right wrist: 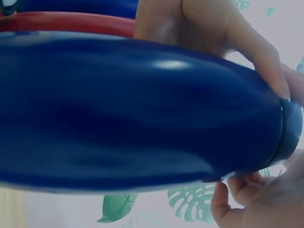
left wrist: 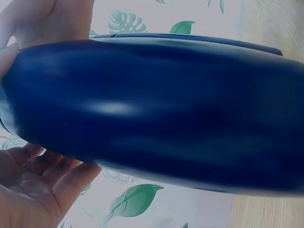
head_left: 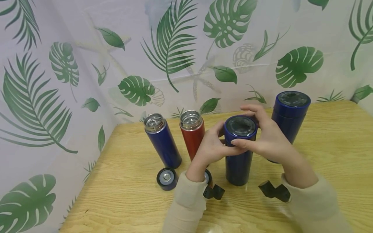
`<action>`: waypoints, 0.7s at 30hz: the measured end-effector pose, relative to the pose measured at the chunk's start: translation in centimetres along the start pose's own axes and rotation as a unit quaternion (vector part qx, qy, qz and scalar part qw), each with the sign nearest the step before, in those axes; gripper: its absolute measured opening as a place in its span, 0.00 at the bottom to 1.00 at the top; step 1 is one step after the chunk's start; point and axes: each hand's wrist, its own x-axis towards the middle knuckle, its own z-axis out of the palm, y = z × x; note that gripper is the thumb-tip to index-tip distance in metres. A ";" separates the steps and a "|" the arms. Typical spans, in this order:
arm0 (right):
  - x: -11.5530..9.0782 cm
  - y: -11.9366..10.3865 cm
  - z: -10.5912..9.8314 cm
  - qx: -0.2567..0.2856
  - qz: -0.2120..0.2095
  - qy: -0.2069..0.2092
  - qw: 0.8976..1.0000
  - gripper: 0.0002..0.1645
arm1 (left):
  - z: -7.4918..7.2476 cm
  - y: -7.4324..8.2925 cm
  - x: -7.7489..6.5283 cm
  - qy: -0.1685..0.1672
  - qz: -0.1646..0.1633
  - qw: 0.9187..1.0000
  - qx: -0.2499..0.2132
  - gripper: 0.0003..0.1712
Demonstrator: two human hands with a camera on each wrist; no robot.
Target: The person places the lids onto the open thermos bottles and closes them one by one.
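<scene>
A dark blue thermos bottle (head_left: 239, 168) stands upright on the table between both hands, its black-topped lid (head_left: 241, 126) on. My left hand (head_left: 212, 145) grips the bottle from the left, just below the lid. From the right, my right hand (head_left: 269, 137) holds the lid, thumb across the front and fingers round the back. In the right wrist view a dark seam shows between the bottle body (right wrist: 142, 114) and lid (right wrist: 292, 130), with the left thumb close to it. The blue body (left wrist: 156, 114) fills most of the left wrist view.
Left of the hands stand an open blue bottle (head_left: 164, 145) and an open red bottle (head_left: 193, 139). A loose lid (head_left: 167, 178) lies upturned before them; another (head_left: 208, 178) is partly hidden by the left wrist. A lidded blue bottle (head_left: 288, 119) stands behind the right hand. Leaf-patterned cloth (head_left: 175, 64) hangs behind.
</scene>
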 end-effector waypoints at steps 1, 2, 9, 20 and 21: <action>0.0 -0.1 0.1 -0.009 0.008 0.003 1.000 0.48 | 0.0 0.0 0.0 0.001 -0.003 1.000 0.001 0.34; -0.1 -0.3 0.2 -0.016 0.014 0.007 1.000 0.48 | 0.1 0.0 0.0 0.001 -0.006 1.000 0.004 0.35; -0.1 -0.7 1.5 -0.058 0.061 0.085 0.993 0.42 | 0.2 0.0 0.0 0.027 -0.008 0.999 0.042 0.35; 0.2 -0.5 2.6 -0.080 0.050 0.130 0.987 0.41 | 0.3 0.0 0.0 0.062 0.005 0.993 0.098 0.33; 0.2 -0.4 2.5 -0.071 0.050 0.118 0.989 0.42 | 0.3 0.0 0.0 0.061 0.004 0.994 0.096 0.33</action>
